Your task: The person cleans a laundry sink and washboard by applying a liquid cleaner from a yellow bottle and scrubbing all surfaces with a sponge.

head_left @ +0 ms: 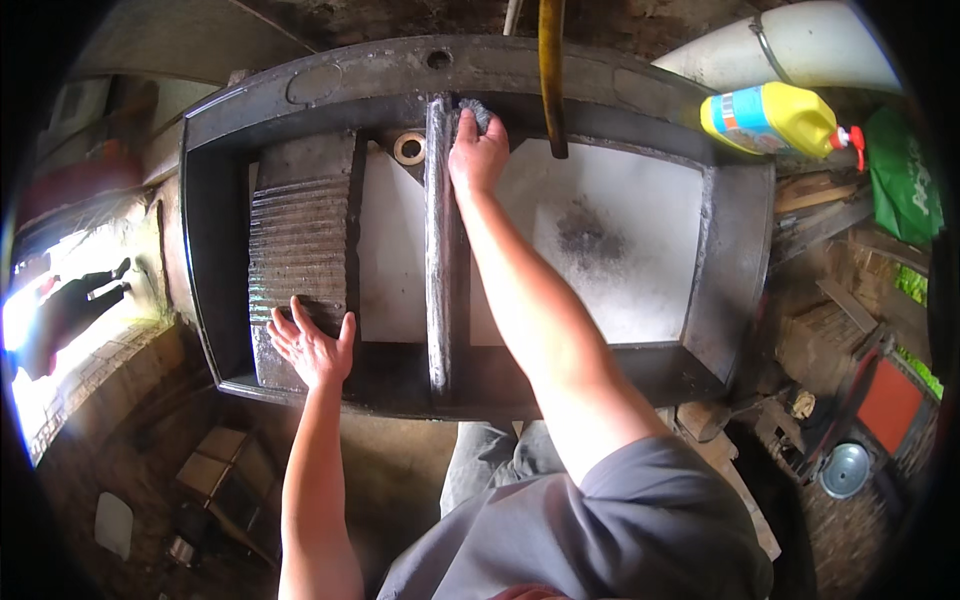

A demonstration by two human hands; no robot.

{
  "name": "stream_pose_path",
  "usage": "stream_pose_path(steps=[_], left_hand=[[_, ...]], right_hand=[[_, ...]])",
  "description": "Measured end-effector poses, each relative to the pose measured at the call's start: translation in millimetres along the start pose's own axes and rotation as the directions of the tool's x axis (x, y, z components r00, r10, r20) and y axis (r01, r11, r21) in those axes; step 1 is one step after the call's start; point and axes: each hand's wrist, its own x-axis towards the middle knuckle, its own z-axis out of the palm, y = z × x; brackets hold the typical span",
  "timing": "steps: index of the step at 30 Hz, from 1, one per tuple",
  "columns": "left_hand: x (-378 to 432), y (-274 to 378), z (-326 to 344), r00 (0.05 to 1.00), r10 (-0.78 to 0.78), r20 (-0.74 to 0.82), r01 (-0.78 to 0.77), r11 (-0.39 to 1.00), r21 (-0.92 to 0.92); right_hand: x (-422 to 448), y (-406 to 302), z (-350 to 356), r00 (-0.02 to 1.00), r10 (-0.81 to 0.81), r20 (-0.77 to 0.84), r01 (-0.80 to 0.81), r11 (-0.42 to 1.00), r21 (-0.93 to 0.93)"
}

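Note:
Before me is a dark double-basin sink with a ribbed washboard in its left basin. My right hand grips a grey steel-wool scrubber at the far end of the divider, on its right side. Whitish streaks cover the divider's top. My left hand rests with spread fingers on the washboard's lower end and holds nothing. Left of the divider, a brass drain ring shows near the back. The right basin's pale bottom bears a dark smudge; my right forearm hides part of this basin.
A yellow hose hangs over the back rim. At the back right lie a yellow bottle with a red pump, a green plastic bag and a clamped white pipe. Wood pieces and a round metal dish are at right.

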Motion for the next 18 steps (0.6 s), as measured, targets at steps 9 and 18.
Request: stream_pose_path(steps=[9, 18], left_hand=[[-0.2, -6.6, 6.2, 1.0, 0.01, -0.018, -0.01, 1.0, 0.0], [1.7, -6.1, 6.1, 1.0, -0.006, 0.005, 0.006, 1.0, 0.009]], right_hand=[[-46.5, -6.8, -39.4, 0.961, 0.159, 0.225, -0.145, 0.986, -0.081], [-108.0, -14.6, -91.6, 0.735, 0.475, 0.484, -0.528, 0.849, -0.031]])
